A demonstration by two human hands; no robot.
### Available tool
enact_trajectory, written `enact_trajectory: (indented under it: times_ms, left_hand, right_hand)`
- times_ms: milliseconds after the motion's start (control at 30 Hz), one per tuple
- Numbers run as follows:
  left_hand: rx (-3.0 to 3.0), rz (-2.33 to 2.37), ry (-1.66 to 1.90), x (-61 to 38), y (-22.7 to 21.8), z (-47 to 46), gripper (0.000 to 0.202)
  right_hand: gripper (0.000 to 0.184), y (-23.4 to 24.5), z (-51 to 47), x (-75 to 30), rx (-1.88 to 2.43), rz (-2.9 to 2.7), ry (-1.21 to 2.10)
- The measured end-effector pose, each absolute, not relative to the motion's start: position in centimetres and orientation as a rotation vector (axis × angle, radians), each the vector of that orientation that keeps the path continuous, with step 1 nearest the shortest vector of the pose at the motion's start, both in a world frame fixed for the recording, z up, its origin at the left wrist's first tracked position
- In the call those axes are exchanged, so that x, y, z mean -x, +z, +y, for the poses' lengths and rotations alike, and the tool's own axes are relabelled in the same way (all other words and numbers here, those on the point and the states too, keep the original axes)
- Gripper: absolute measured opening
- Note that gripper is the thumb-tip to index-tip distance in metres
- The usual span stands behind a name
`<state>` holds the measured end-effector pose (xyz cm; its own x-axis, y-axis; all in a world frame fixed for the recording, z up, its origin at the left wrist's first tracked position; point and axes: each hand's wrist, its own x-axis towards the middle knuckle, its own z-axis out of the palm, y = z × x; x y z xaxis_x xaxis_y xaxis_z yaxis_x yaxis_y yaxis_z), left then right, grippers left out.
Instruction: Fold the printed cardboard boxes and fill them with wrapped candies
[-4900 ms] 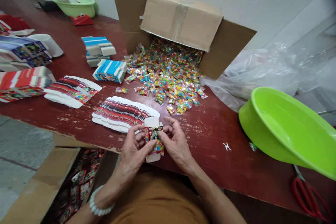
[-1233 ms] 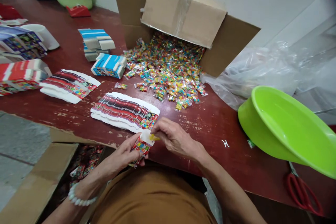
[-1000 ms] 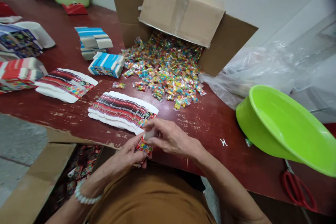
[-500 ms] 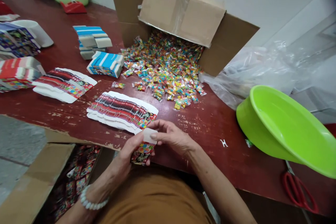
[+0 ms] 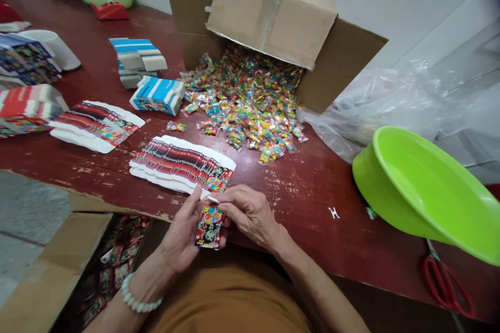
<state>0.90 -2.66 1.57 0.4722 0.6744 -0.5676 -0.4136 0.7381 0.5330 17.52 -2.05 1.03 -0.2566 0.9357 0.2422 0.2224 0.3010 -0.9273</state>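
Note:
A small printed candy box (image 5: 210, 227), red and black with a green figure, rests upright in my left hand (image 5: 182, 237), whose fingers wrap behind it. My right hand (image 5: 248, 214) pinches the white flap at the box's top between thumb and forefinger. Just beyond my hands lies a fanned row of flat printed cartons (image 5: 179, 164) on the dark red table (image 5: 300, 192). Small clear packets of colourful candy (image 5: 250, 109) spill from a tipped cardboard box (image 5: 269, 15) farther back. Whether anything is inside the held box is hidden.
A second carton fan (image 5: 96, 125) and blue carton bundles (image 5: 158, 94) lie left. At right stand a tilted green basin (image 5: 429, 192) and red-handled scissors (image 5: 445, 281). Below the table's front edge, an open carton (image 5: 91, 250) contains several printed boxes. Plastic sheeting (image 5: 375, 104) lies behind.
The white top flap has been tilted over from facing me to nearly edge-on. My left thumb has moved up off the box front, and more of its printed face shows.

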Motion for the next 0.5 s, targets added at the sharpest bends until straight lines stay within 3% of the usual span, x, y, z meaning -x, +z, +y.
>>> enact_trajectory:
  times_ms: [267,500]
  left_hand:
    - [-0.468,0.874,0.790,-1.6,1.9,-3.1,0.077]
    - [-0.476,0.930,0.779,-1.5,1.6,-3.1,0.076]
  right_hand:
    - [0.035,2.2,-1.5,-17.1,1.160,-1.013,1.764]
    - [0.020,2.1,-1.8,-16.8,1.158,-1.247,1.531]
